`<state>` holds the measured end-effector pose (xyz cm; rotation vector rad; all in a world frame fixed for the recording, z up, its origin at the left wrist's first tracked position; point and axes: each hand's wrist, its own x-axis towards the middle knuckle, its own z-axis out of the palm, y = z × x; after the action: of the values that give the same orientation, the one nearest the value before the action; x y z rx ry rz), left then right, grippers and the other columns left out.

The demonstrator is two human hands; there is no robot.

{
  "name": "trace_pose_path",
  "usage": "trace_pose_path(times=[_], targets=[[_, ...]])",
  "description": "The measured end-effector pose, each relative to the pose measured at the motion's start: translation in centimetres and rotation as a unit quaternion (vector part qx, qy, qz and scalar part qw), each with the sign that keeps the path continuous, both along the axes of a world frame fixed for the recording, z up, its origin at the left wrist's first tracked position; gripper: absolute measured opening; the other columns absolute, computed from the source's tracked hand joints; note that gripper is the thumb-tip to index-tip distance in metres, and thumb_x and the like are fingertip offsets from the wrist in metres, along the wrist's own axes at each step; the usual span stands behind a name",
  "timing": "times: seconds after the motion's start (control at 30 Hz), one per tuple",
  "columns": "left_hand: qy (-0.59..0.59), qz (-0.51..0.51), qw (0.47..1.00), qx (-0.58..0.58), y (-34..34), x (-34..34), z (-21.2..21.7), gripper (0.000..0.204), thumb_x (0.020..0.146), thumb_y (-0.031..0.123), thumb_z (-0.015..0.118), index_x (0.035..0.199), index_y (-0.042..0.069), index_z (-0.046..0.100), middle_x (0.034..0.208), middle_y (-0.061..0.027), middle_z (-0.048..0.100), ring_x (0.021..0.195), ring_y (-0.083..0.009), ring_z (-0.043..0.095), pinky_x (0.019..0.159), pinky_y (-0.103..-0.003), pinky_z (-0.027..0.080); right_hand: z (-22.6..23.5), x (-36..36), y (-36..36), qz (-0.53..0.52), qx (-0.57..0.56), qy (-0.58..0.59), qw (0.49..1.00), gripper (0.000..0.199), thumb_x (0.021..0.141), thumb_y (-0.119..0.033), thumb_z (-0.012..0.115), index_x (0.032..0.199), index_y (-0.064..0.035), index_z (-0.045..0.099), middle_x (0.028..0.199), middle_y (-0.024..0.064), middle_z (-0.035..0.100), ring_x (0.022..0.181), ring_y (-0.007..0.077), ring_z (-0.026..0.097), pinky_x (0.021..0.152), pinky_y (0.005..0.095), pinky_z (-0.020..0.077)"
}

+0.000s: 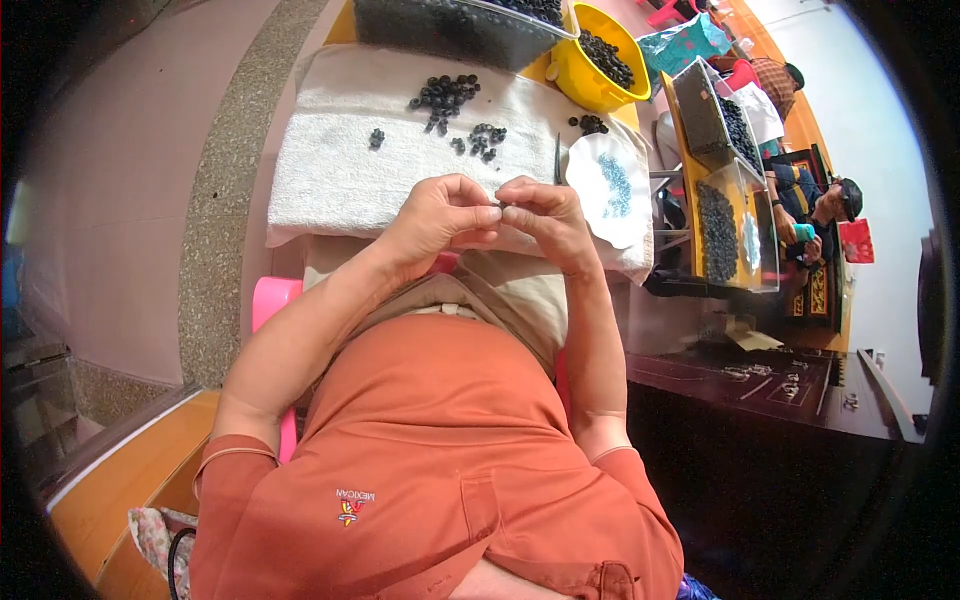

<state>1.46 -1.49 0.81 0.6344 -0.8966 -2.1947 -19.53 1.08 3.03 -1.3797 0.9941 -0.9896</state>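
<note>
My left hand and my right hand meet over the near edge of a white towel. Thumb and fingertips of both are pinched together on a small dark piece, mostly hidden by the fingers, so its kind cannot be made out. Beyond them, a cluster of small black round parts lies on the towel, some showing a hole. Smaller dark groups lie nearer. Right of my right hand, a white scalloped dish holds tiny blue pieces. A thin dark tool, perhaps tweezers, lies beside it.
At the table's far side stand a clear bin of black parts and a yellow bucket with more. To the right, another table carries clear bins. A person sits beyond it. A pink chair is under me.
</note>
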Motion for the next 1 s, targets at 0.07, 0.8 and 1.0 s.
trace_pose_path(times=[0.07, 0.8, 1.0], targets=[[-0.004, 0.004, 1.000, 0.001, 0.0, 0.0, 0.0, 0.013, 0.086, 0.004, 0.071, 0.093, 0.002, 0.060, 0.090, -0.0044, 0.064, 0.079, -0.0122, 0.066, 0.071, -0.025, 0.061, -0.2, 0.0, 0.0, -0.006, -0.012, 0.017, 1.000, 0.019, 0.084, 0.005, 0.068, 0.104, 0.0045, 0.070, 0.101, 0.0070, 0.064, 0.094, 0.0124, 0.059, 0.084, 0.0241, 0.0485], [0.020, 0.106, 0.994, 0.036, 0.4, -0.3, 0.4, 0.015, 0.085, 0.002, 0.069, 0.095, 0.004, 0.058, 0.090, -0.0060, 0.064, 0.080, -0.0117, 0.063, 0.070, -0.023, 0.053, -1.5, 2.5, 0.4, -0.090, -0.186, 0.091, 0.974, 0.033, 0.079, 0.006, 0.074, 0.112, 0.0004, 0.069, 0.108, 0.0080, 0.061, 0.090, 0.0094, 0.060, 0.074, 0.0203, 0.0479], [0.046, 0.138, 0.989, 0.040, 0.6, -0.5, 0.3, 0.013, 0.084, -0.001, 0.067, 0.091, 0.006, 0.058, 0.084, -0.0033, 0.064, 0.074, -0.0095, 0.062, 0.068, -0.022, 0.052, -1.9, 3.8, 0.7, -0.127, -0.209, 0.097, 0.965, 0.034, 0.078, 0.003, 0.076, 0.111, -0.0026, 0.069, 0.102, 0.0063, 0.061, 0.080, 0.0061, 0.057, 0.067, 0.0188, 0.0468]])
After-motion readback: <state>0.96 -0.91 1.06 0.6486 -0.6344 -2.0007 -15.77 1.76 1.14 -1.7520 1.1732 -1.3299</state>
